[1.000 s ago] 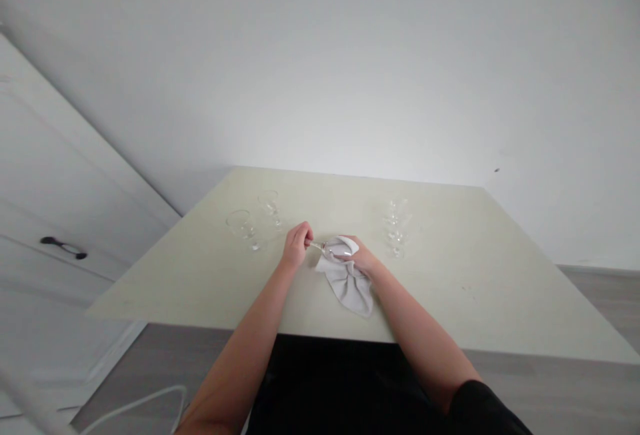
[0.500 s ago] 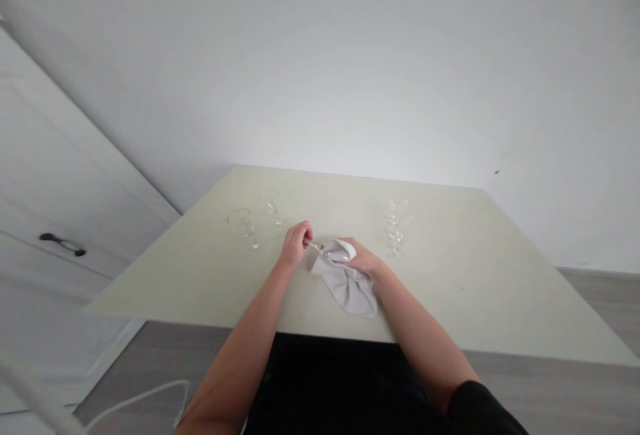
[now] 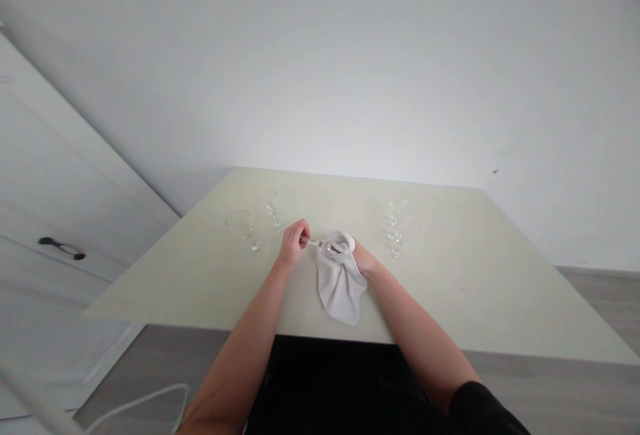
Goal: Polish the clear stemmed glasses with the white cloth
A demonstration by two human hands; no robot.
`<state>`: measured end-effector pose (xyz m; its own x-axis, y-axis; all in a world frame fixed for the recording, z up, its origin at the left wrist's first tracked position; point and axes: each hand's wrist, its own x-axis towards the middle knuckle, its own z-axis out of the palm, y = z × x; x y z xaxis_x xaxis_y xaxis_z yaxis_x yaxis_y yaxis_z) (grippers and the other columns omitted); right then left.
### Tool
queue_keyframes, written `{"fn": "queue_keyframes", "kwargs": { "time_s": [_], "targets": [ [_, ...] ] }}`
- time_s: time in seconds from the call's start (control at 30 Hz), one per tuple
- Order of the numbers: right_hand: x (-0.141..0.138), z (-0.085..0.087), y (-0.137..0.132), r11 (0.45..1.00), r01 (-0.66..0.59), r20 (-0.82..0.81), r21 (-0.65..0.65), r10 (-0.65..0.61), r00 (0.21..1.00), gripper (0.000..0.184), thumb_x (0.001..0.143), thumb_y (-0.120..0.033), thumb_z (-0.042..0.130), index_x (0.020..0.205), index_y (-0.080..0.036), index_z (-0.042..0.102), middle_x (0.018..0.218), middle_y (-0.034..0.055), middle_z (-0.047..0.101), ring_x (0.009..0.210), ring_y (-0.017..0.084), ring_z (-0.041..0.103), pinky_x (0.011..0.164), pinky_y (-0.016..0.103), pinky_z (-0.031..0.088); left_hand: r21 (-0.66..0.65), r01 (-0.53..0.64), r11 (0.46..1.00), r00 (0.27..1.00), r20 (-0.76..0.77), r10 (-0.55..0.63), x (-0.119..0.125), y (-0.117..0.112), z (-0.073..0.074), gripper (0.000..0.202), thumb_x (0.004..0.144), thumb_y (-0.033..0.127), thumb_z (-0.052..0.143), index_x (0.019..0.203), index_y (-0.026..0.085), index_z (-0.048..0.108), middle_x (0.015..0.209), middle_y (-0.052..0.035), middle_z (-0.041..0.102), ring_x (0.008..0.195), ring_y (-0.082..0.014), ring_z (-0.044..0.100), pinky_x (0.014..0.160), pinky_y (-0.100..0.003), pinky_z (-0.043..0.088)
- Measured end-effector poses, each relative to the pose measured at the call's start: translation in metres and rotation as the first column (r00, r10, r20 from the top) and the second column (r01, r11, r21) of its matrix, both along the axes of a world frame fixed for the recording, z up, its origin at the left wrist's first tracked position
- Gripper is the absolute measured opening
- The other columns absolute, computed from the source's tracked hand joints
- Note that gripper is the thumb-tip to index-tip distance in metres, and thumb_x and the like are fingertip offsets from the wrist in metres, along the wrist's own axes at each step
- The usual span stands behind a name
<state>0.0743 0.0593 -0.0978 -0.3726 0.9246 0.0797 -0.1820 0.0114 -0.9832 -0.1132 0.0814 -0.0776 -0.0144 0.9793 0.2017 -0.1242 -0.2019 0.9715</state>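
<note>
Both hands are busy over the table (image 3: 440, 308): the left hand (image 3: 295, 242) is curled nearly closed around the stem of a clear glass (image 3: 326, 247), while the right hand (image 3: 362, 256) presses in behind a cloth (image 3: 342, 288), its fingers hidden, so how far they bend nobody can tell. That glass is tipped on its side between the two, stem toward the left, bowl toward the right, a glint on the part that shows. And the cloth, pale grey, bunches around the bowl and drapes in soft folds toward the near edge; whether any is tucked inside, no telling. Farther out now, on the left, a wide-rimmed goblet (image 3: 242, 226) stands upright, a second goblet (image 3: 269, 206) just behind it, both see-through. Across on the right, a tight glass cluster (image 3: 397, 235), outlines overlapping too much to count. Beyond it all, the pale wall (image 3: 350, 88).
</note>
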Motion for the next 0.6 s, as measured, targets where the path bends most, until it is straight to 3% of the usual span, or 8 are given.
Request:
{"fn": "queue_keyframes", "kwargs": {
  "time_s": [0.13,0.23,0.33,0.4,0.47,0.6],
  "targets": [
    [-0.007,0.003,-0.002,0.998,0.046,-0.16,-0.042,-0.052,0.986,0.039,0.059,-0.039,0.091,0.088,-0.019,0.074,0.087,0.0042,0.078,0.095,0.026,0.072,0.09,0.039,0.058,-0.021,-0.034,0.999,0.997,0.062,0.035,0.001,0.004,0.0,0.042,0.08,0.052,0.062,0.056,0.019,0.052,0.053,0.0019,0.039,0.046,-0.0087,0.032,0.041,-0.021,0.019],
    [-0.011,0.004,-0.002,0.981,0.106,-0.306,-0.162,-0.152,0.94,0.045,0.055,-0.035,0.093,0.092,-0.019,0.072,0.09,0.0056,0.078,0.097,0.027,0.072,0.089,0.04,0.059,-0.021,-0.018,1.0,0.993,0.116,0.021,0.004,0.008,-0.003,0.043,0.082,0.053,0.062,0.057,0.019,0.05,0.054,0.0025,0.04,0.044,-0.0077,0.03,0.04,-0.022,0.018],
    [-0.011,0.005,-0.001,0.956,0.111,-0.42,-0.272,-0.222,0.88,0.042,0.066,-0.046,0.084,0.095,-0.019,0.07,0.09,0.0074,0.077,0.101,0.029,0.072,0.087,0.041,0.06,-0.038,-0.014,0.999,0.983,0.182,0.021,0.009,0.01,-0.007,0.045,0.083,0.056,0.06,0.061,0.02,0.044,0.057,0.0039,0.042,0.041,-0.0064,0.028,0.04,-0.022,0.018],
    [-0.012,0.004,-0.001,0.956,0.115,-0.446,-0.27,-0.23,0.865,0.041,0.075,-0.054,0.075,0.097,-0.02,0.07,0.091,0.0079,0.076,0.102,0.029,0.072,0.085,0.04,0.061,-0.05,-0.017,0.999,0.982,0.189,0.026,0.013,0.009,-0.009,0.046,0.084,0.061,0.057,0.067,0.021,0.043,0.058,0.005,0.043,0.041,-0.0069,0.03,0.04,-0.022,0.02],
    [-0.014,0.003,-0.001,0.958,0.157,-0.436,-0.241,-0.251,0.864,0.038,0.073,-0.052,0.077,0.096,-0.022,0.068,0.089,0.0057,0.075,0.098,0.027,0.072,0.083,0.038,0.061,-0.062,0.003,0.998,0.992,0.13,0.005,0.017,0.006,-0.01,0.045,0.084,0.064,0.059,0.072,0.022,0.046,0.058,0.0058,0.044,0.043,-0.0084,0.036,0.041,-0.021,0.024],
    [-0.019,-0.001,0.0,0.932,0.302,-0.361,-0.199,-0.356,0.862,0.04,0.064,-0.04,0.086,0.094,-0.023,0.067,0.083,0.0015,0.074,0.084,0.023,0.07,0.077,0.034,0.059,-0.011,0.195,0.981,0.976,-0.097,-0.195,0.02,-0.002,-0.009,0.04,0.083,0.058,0.067,0.077,0.021,0.054,0.067,0.0021,0.055,0.06,-0.0133,0.052,0.053,-0.023,0.042]
  ]
}}
